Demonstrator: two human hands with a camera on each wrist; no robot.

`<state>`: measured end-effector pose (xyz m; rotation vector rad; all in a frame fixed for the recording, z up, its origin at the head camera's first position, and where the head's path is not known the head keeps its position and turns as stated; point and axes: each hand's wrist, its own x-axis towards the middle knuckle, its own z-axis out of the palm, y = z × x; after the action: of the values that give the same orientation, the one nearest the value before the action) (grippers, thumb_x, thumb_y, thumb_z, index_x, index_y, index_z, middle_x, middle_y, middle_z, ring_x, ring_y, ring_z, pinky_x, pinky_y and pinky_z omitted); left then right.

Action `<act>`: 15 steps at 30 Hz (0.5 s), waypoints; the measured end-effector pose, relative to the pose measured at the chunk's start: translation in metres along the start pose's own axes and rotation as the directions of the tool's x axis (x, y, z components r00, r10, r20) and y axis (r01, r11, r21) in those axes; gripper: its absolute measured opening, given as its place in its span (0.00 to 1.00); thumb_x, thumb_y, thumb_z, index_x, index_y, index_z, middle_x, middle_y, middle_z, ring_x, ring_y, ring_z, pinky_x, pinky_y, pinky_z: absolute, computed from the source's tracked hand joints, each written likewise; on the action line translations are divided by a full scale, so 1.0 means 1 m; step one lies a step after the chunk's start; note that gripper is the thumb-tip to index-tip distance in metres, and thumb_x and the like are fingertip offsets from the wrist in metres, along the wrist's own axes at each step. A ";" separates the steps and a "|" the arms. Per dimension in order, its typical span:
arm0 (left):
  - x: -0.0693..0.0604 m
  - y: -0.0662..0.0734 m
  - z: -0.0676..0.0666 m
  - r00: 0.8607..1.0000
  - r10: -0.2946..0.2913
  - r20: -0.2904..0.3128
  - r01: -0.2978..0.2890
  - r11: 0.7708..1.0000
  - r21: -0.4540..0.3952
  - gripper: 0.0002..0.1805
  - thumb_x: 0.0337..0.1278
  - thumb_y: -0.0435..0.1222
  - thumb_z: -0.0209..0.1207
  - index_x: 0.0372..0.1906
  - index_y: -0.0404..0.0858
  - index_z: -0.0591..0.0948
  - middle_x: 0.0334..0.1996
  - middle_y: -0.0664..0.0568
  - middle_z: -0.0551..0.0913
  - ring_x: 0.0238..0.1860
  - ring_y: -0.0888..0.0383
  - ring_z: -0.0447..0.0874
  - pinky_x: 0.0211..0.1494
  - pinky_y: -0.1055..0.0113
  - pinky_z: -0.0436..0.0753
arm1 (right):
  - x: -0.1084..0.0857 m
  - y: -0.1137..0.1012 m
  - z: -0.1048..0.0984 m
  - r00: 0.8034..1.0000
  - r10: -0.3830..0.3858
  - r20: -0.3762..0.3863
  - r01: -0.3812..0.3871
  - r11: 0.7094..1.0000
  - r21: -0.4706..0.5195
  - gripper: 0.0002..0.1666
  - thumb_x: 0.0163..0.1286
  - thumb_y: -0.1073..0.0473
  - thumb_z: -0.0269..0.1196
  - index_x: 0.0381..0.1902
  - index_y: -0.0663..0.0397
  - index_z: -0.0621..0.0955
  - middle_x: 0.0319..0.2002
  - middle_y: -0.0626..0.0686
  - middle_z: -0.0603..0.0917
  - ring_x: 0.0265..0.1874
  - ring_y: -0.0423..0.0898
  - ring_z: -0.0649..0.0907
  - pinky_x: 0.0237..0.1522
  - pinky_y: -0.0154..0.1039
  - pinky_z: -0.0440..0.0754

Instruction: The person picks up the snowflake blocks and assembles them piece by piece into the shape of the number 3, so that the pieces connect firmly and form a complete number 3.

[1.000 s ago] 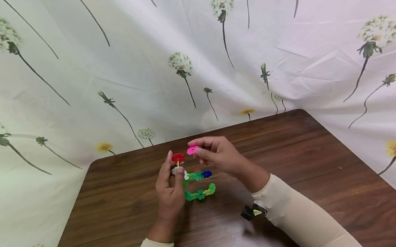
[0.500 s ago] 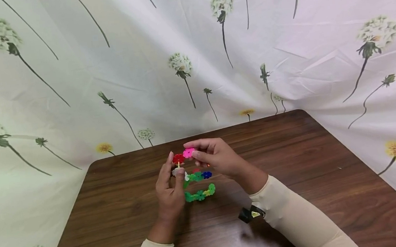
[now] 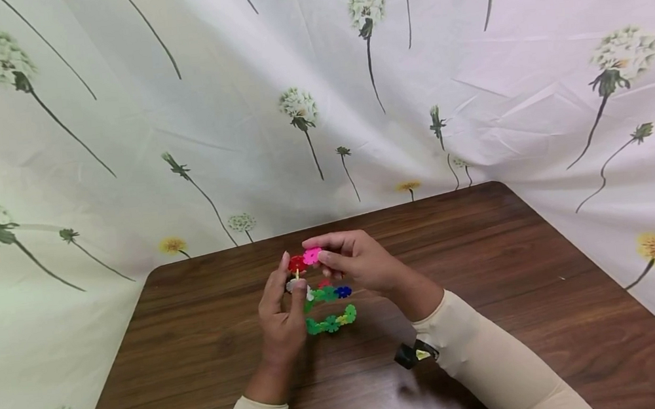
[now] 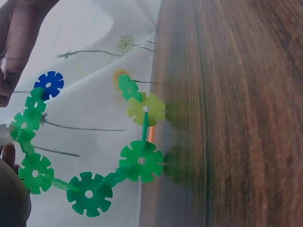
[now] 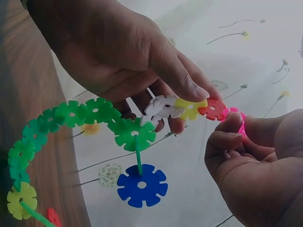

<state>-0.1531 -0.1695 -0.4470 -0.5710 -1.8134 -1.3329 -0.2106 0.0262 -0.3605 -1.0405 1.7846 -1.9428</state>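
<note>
My left hand (image 3: pixel 281 308) pinches a chain of notched, flower-shaped interlocking discs near its white discs (image 5: pixel 161 109) and yellow disc (image 5: pixel 191 109). At the chain's upper end sits a red disc (image 3: pixel 296 263). Between thumb and fingers of my right hand (image 3: pixel 362 260) is a pink disc (image 3: pixel 311 255), its edge meeting the red disc's edge; whether their slots interlock I cannot tell. Below the left hand, green discs (image 4: pixel 90 194) curve down in an arc with a yellow-green disc (image 4: pixel 147 109) near its far end. A blue disc (image 5: pixel 142 185) hangs off a green one.
Under the hands lies a dark brown wooden table (image 3: pixel 457 264). A white dandelion-print cloth (image 3: pixel 223 109) hangs behind it and along its sides. Another red disc (image 5: pixel 53 216) shows low beside the green arc; its attachment is unclear. Each wrist wears a small black camera (image 3: pixel 415 354).
My right hand has moved slightly left and brought the pink disc from apart to against the red disc. The left hand and the chain have barely shifted.
</note>
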 end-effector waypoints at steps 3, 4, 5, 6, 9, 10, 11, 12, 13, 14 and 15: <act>0.000 -0.001 0.001 1.000 0.016 0.000 -0.016 1.000 -0.020 0.31 0.73 0.18 0.59 0.78 0.27 0.72 0.55 0.30 0.84 0.58 0.67 0.80 0.67 0.77 0.80 | -0.001 0.000 0.001 1.000 -0.002 0.001 0.002 1.000 0.006 0.22 0.86 0.69 0.56 0.72 0.72 0.77 0.35 0.44 0.86 0.32 0.39 0.79 0.34 0.30 0.79; 0.000 -0.002 0.001 1.000 0.025 -0.003 -0.025 0.999 -0.028 0.30 0.74 0.19 0.59 0.78 0.27 0.72 0.54 0.30 0.84 0.57 0.66 0.81 0.67 0.77 0.80 | -0.001 0.001 0.001 1.000 -0.004 0.000 0.004 1.000 0.003 0.22 0.85 0.69 0.56 0.72 0.71 0.78 0.35 0.44 0.86 0.32 0.40 0.79 0.34 0.30 0.79; 0.001 -0.002 0.002 0.999 0.038 -0.005 -0.038 0.999 -0.035 0.29 0.75 0.21 0.59 0.77 0.26 0.72 0.54 0.31 0.84 0.57 0.65 0.81 0.67 0.77 0.80 | -0.001 0.001 0.002 1.000 -0.004 -0.002 0.004 1.000 -0.001 0.23 0.85 0.69 0.57 0.72 0.71 0.78 0.35 0.43 0.86 0.31 0.40 0.78 0.33 0.30 0.79; 0.001 -0.003 0.002 0.999 0.054 -0.006 -0.054 0.998 -0.040 0.28 0.76 0.22 0.59 0.77 0.25 0.72 0.53 0.32 0.84 0.56 0.64 0.81 0.67 0.76 0.80 | -0.002 0.002 0.002 1.000 -0.008 -0.006 0.008 1.000 -0.008 0.23 0.84 0.69 0.58 0.72 0.70 0.78 0.35 0.43 0.86 0.30 0.40 0.78 0.32 0.30 0.78; 0.002 -0.004 0.003 0.995 0.097 -0.012 -0.098 0.994 -0.053 0.27 0.78 0.26 0.60 0.76 0.23 0.72 0.52 0.33 0.85 0.54 0.63 0.81 0.66 0.76 0.81 | -0.002 0.003 0.005 1.000 -0.017 -0.023 0.017 0.999 -0.027 0.23 0.83 0.69 0.60 0.72 0.69 0.78 0.34 0.42 0.85 0.28 0.41 0.76 0.30 0.31 0.77; 0.002 -0.004 0.003 0.994 0.109 -0.014 -0.109 0.992 -0.057 0.27 0.78 0.27 0.60 0.76 0.23 0.72 0.51 0.34 0.85 0.54 0.62 0.81 0.66 0.76 0.81 | -0.002 0.004 0.006 0.999 -0.021 -0.029 0.020 0.999 -0.032 0.24 0.83 0.69 0.60 0.73 0.69 0.78 0.33 0.43 0.85 0.26 0.40 0.75 0.29 0.31 0.76; 0.003 -0.004 0.003 0.993 0.118 -0.014 -0.119 0.991 -0.060 0.27 0.78 0.27 0.61 0.76 0.22 0.72 0.51 0.34 0.85 0.54 0.63 0.82 0.67 0.76 0.81 | -0.002 0.004 0.007 0.999 -0.024 -0.037 0.022 0.999 -0.038 0.24 0.83 0.69 0.60 0.72 0.68 0.79 0.32 0.44 0.84 0.26 0.40 0.75 0.28 0.32 0.76; 0.003 -0.004 0.003 0.992 0.125 -0.014 -0.125 0.990 -0.059 0.28 0.77 0.26 0.61 0.76 0.23 0.72 0.52 0.34 0.85 0.55 0.64 0.82 0.67 0.76 0.81 | -0.002 0.005 0.008 0.999 -0.029 -0.045 0.027 0.999 -0.042 0.23 0.83 0.70 0.60 0.72 0.69 0.79 0.32 0.46 0.83 0.25 0.40 0.74 0.28 0.33 0.75; 0.003 -0.004 0.003 0.992 0.129 -0.015 -0.130 0.990 -0.060 0.28 0.76 0.25 0.61 0.76 0.23 0.72 0.52 0.34 0.85 0.56 0.65 0.82 0.68 0.76 0.81 | -0.002 0.005 0.009 0.998 -0.033 -0.048 0.031 0.999 -0.043 0.23 0.83 0.70 0.60 0.72 0.69 0.79 0.31 0.49 0.82 0.23 0.40 0.73 0.27 0.34 0.74; 0.003 -0.004 0.003 0.991 0.132 -0.016 -0.133 0.989 -0.061 0.28 0.75 0.24 0.61 0.75 0.23 0.72 0.52 0.34 0.85 0.57 0.65 0.82 0.68 0.76 0.81 | -0.002 0.006 0.010 0.998 -0.035 -0.051 0.033 0.998 -0.047 0.23 0.82 0.70 0.60 0.71 0.69 0.79 0.30 0.51 0.81 0.22 0.40 0.72 0.27 0.35 0.73; 0.003 -0.004 0.003 0.991 0.135 -0.016 -0.136 0.989 -0.062 0.29 0.74 0.22 0.61 0.76 0.23 0.72 0.53 0.35 0.86 0.57 0.66 0.82 0.68 0.76 0.81 | -0.002 0.006 0.010 0.998 -0.040 -0.054 0.037 0.998 -0.051 0.23 0.82 0.70 0.60 0.71 0.70 0.80 0.30 0.55 0.79 0.22 0.40 0.71 0.26 0.35 0.73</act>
<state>-0.1591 -0.1684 -0.4470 -0.7061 -1.6966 -1.3013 -0.2042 0.0188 -0.3673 -1.0546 1.8652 -1.9769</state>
